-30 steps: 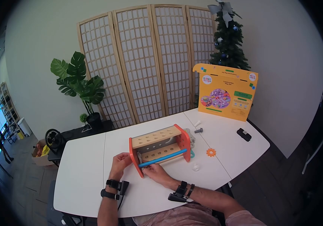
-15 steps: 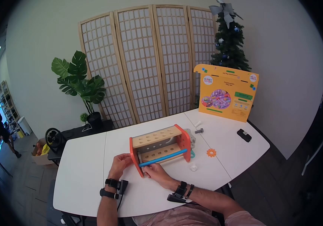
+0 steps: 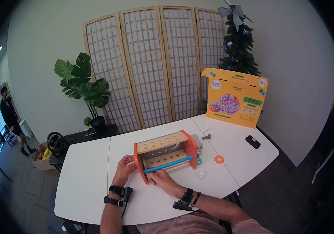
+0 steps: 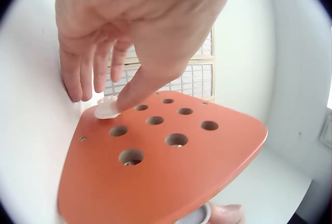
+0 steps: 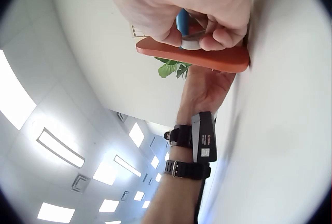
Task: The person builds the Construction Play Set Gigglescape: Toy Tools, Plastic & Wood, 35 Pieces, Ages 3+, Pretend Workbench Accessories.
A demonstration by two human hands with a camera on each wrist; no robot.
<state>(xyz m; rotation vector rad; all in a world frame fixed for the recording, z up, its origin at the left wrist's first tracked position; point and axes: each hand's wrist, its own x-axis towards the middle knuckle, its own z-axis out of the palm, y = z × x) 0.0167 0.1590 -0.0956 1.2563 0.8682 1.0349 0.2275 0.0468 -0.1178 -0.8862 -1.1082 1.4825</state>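
Observation:
A wooden toy bench with red end panels (image 3: 139, 163) and a blue bar (image 3: 169, 163) stands on the table. At its left end panel is my left hand (image 3: 125, 170). In the left wrist view the thumb of my left hand (image 4: 129, 32) touches a white bolt head (image 4: 107, 107) on the holed panel (image 4: 155, 156); the other fingers extend past it, fairly straight. On the panel's inner side, my right hand (image 3: 165, 182) pinches a pale grey ring-shaped piece (image 5: 191, 43) between thumb and fingers in the right wrist view, against the panel.
Right of the bench lie an orange gear (image 3: 219, 159), a grey bolt (image 3: 206, 137), a small white piece (image 3: 201, 175) and a teal piece (image 3: 199, 160). A yellow box (image 3: 235, 97) stands at the back right, near a black object (image 3: 253, 142). Someone (image 3: 13, 117) is at far left.
My left hand's fingers have lifted and spread slightly beside the panel. My right hand stays nearly in place. The person in the background has moved nearer, toward the right.

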